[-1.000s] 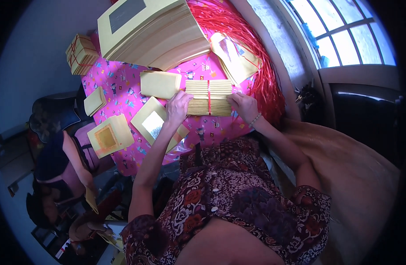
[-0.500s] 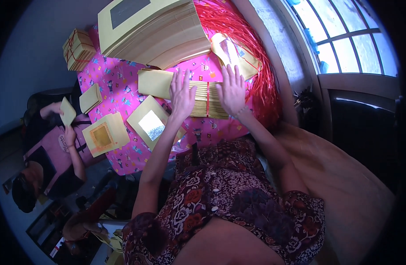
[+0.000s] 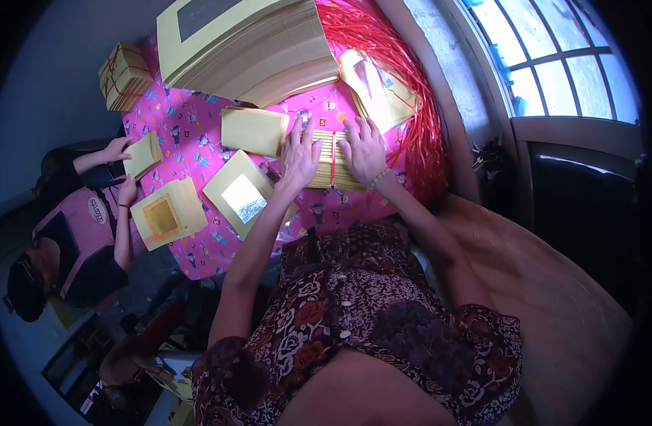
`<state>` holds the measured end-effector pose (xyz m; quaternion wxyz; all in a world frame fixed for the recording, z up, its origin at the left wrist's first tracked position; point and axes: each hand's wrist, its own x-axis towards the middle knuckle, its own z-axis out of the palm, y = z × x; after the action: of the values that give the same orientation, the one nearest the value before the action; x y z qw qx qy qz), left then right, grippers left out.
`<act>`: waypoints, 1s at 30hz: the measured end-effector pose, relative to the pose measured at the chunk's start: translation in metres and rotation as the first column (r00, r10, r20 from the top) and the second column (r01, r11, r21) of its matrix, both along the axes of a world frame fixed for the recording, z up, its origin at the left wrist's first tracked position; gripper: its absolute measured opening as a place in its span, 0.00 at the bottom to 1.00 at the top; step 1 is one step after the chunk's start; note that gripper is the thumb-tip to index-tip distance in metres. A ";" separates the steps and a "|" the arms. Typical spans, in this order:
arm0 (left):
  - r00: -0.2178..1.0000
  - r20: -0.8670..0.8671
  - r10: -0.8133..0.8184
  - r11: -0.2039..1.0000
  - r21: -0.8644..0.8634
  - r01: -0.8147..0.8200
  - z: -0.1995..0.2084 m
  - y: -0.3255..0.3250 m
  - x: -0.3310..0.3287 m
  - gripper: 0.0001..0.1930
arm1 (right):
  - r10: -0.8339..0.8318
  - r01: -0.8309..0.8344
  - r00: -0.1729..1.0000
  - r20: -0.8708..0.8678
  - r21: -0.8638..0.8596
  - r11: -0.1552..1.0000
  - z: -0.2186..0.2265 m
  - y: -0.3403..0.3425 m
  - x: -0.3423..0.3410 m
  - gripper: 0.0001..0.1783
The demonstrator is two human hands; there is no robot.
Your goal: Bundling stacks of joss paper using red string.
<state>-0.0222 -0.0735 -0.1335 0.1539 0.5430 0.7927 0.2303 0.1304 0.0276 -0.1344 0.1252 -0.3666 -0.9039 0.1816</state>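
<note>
A bundle of folded yellow paper (image 3: 327,165) lies in front of me on the pink table, a red strand (image 3: 333,160) running across its middle. My left hand (image 3: 299,160) rests open on its left part, fingers stretched away from me. On the right part lies my right hand (image 3: 367,153), also open, with a beaded bracelet at the wrist. Both palms hide the bundle's ends. A small stack of yellow paper (image 3: 253,130) sits just left of my left fingertips. Nearer to me, a sheet with a silver square (image 3: 243,199) lies partly beside my left forearm.
A tall paper stack (image 3: 255,53) stands at the back, with long red strands (image 3: 411,92) heaped to its right. Loose yellow paper (image 3: 379,89) lies beside them. A gold-square sheet (image 3: 161,215) and a tied bundle (image 3: 125,78) are at left, where a co-worker's hands hold yellow paper (image 3: 143,155).
My left hand has shifted slightly right, and my right hand slightly left and nearer. The co-worker's hands have moved right, bringing their paper to the small pile at the table's left edge.
</note>
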 end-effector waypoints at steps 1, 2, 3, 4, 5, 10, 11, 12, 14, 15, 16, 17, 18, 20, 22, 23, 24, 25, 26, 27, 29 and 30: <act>0.997 -0.076 -0.010 1.000 0.017 0.011 0.000 0.002 -0.002 0.30 | 0.000 0.000 1.000 -0.001 0.001 1.000 0.000 -0.002 0.001 0.29; 0.999 -0.048 0.016 0.997 0.076 -0.013 0.000 -0.001 -0.002 0.30 | -0.001 0.001 1.000 -0.002 0.005 1.000 0.001 -0.003 0.003 0.29; 0.998 -0.034 0.043 0.991 0.130 -0.039 0.000 -0.004 -0.003 0.30 | -0.018 0.018 0.998 -0.054 0.011 1.000 0.002 -0.004 0.005 0.30; 0.997 -0.016 0.070 0.982 0.179 -0.066 0.002 -0.010 -0.001 0.30 | -0.034 0.036 0.994 -0.104 0.013 0.999 0.004 -0.006 0.009 0.30; 0.998 -0.014 0.064 0.981 0.182 -0.060 0.007 -0.015 0.001 0.31 | 0.004 0.000 0.993 -0.116 0.029 1.000 0.006 -0.005 0.014 0.31; 0.992 -0.121 0.025 0.995 0.094 -0.014 -0.005 -0.020 0.010 0.31 | 0.108 -0.111 0.993 0.043 0.076 0.991 0.004 -0.006 0.015 0.31; 0.996 -0.082 0.025 0.996 0.082 -0.018 -0.004 -0.018 0.009 0.31 | 0.115 -0.115 0.992 0.055 0.002 0.993 0.001 -0.005 0.014 0.31; 0.999 -0.043 0.025 0.997 0.071 -0.021 -0.004 -0.017 0.009 0.31 | 0.122 -0.121 0.992 0.035 -0.013 0.993 -0.001 -0.003 0.017 0.31; 0.999 -0.035 0.027 0.997 0.074 -0.025 -0.005 -0.017 0.011 0.31 | 0.118 -0.118 0.993 -0.003 -0.030 0.993 -0.006 -0.006 0.018 0.31; 0.999 0.032 0.029 0.994 0.105 -0.032 -0.005 -0.017 0.010 0.31 | 0.110 -0.112 0.993 -0.041 -0.047 0.993 -0.008 -0.007 0.018 0.31; 0.995 0.096 0.033 0.990 0.136 -0.046 -0.005 -0.016 0.008 0.31 | 0.118 -0.119 0.992 -0.041 -0.045 0.992 -0.005 -0.006 0.017 0.31; 0.990 0.140 0.024 0.994 0.106 -0.039 -0.002 -0.016 0.004 0.31 | 0.127 -0.133 0.989 -0.080 -0.085 0.987 -0.003 -0.003 0.016 0.31; 0.970 0.240 0.044 0.986 0.148 -0.081 -0.007 -0.020 0.003 0.32 | 0.134 -0.149 0.984 -0.119 -0.126 0.981 0.000 -0.002 0.016 0.31; 0.837 0.533 0.127 0.963 0.135 -0.232 -0.012 -0.028 -0.002 0.32 | 0.020 -0.080 0.956 -0.291 -0.195 0.977 -0.007 -0.004 0.023 0.32; 0.809 0.563 0.171 0.954 0.110 -0.278 -0.017 -0.030 -0.004 0.32 | -0.186 0.024 0.896 -0.404 -0.373 0.927 -0.016 -0.012 0.030 0.34; 0.779 0.592 0.207 0.947 0.079 -0.311 -0.020 -0.032 -0.003 0.32 | -0.309 0.074 0.852 -0.423 -0.486 0.871 -0.022 -0.018 0.034 0.35; 0.747 0.618 0.243 0.938 0.047 -0.343 -0.023 -0.035 -0.002 0.31 | -0.382 0.085 0.805 -0.454 -0.549 0.832 -0.031 -0.027 0.031 0.36; 0.712 0.648 0.272 0.930 0.013 -0.367 -0.026 -0.034 0.001 0.31 | -0.381 0.089 0.809 -0.448 -0.548 0.832 -0.037 -0.035 0.030 0.36; 0.677 0.671 0.303 0.920 -0.022 -0.391 -0.024 -0.033 0.003 0.31 | -0.411 0.104 0.792 -0.451 -0.564 0.819 -0.041 -0.043 0.025 0.36; 0.743 0.598 0.298 0.930 -0.008 -0.367 -0.023 -0.030 0.008 0.30 | -0.442 0.119 0.774 -0.454 -0.580 0.806 -0.044 -0.048 0.022 0.36; 0.712 0.642 0.286 0.933 -0.017 -0.359 -0.020 -0.029 0.008 0.29 | -0.446 0.090 0.762 -0.469 -0.606 0.790 -0.040 -0.048 0.021 0.36; 0.682 0.680 0.268 0.937 -0.021 -0.348 -0.018 -0.028 0.008 0.27 | -0.434 0.082 0.773 -0.463 -0.604 0.793 -0.037 -0.048 0.022 0.36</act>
<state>-0.0138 -0.1019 -0.1520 0.3590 0.2888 0.7488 0.4764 0.1523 -0.0204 -0.1716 0.3082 -0.4394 -0.6669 0.5169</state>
